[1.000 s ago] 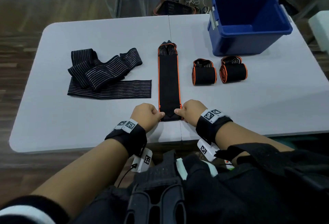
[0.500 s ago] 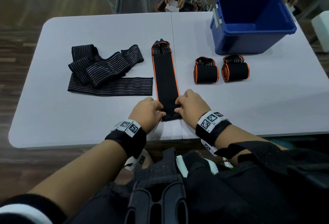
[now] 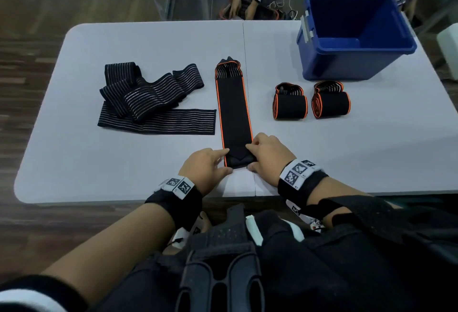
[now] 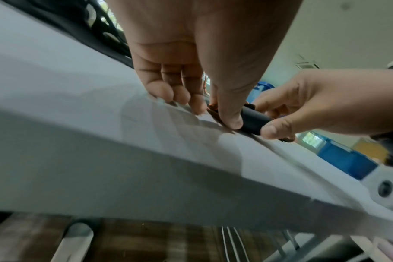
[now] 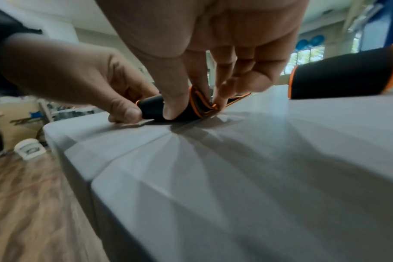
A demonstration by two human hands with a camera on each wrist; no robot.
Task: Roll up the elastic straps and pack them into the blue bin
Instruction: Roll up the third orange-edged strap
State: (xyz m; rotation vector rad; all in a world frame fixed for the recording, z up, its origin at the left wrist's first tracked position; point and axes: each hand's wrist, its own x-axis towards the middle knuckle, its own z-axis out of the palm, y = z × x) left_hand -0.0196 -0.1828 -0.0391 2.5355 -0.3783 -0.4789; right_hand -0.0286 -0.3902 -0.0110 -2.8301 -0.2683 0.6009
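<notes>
1. Striped straps heaped loose on the left half of the table, well apart from both hands.
2. Left hand low at the near edge, forearm reaching forward, wrist wrapped in a black band; thumb and forefinger pinching the left end of the small roll started at the near end of the flat strap, other fingers curled onto the tabletop.
3. Right hand mirrored just across, thumb pressed on the near side of the roll, fingertips tucked over its top, gripping the right end.
4. Two rolled straps side by side to the right.
5. Blue bin at the far right corner, nothing visible inside.
</notes>
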